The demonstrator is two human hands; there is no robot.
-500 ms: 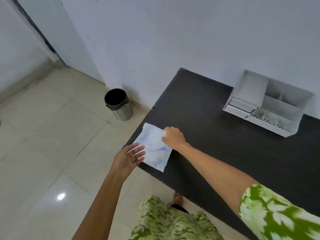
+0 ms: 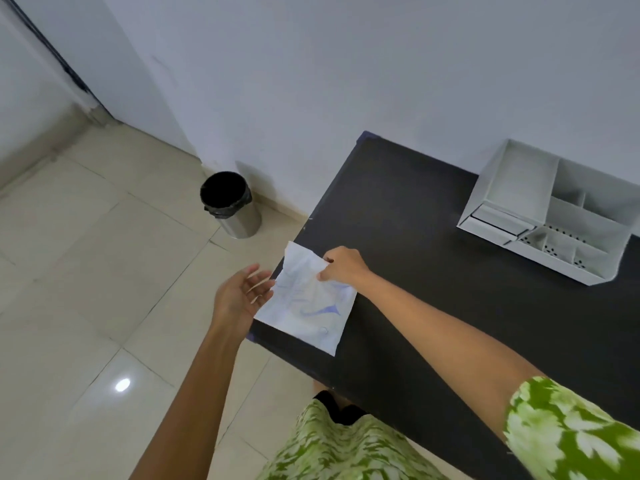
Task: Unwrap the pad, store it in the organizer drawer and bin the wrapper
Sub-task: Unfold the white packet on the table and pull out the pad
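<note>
A white wrapper [image 2: 304, 303] with blue print lies flat over the near left corner of the dark table [image 2: 415, 237], partly overhanging its edge. My right hand [image 2: 341, 265] pinches the wrapper's far right edge and lifts it slightly. My left hand [image 2: 242, 292] is open, palm up, beside the wrapper's left edge, fingertips touching or nearly touching it. The pad itself is not visible. The white organizer [image 2: 554, 216] with a small drawer at its lower left stands at the table's far right. A steel bin [image 2: 230, 204] with a black liner stands on the floor by the wall.
Beige floor tiles [image 2: 86, 271] stretch to the left of the table. A white wall runs behind the table and the bin. My green patterned clothing and a foot show below the table's near edge.
My right hand has closed on the wrapper's far edge and raised it a little. My left hand has stayed open beside the wrapper's left edge.
</note>
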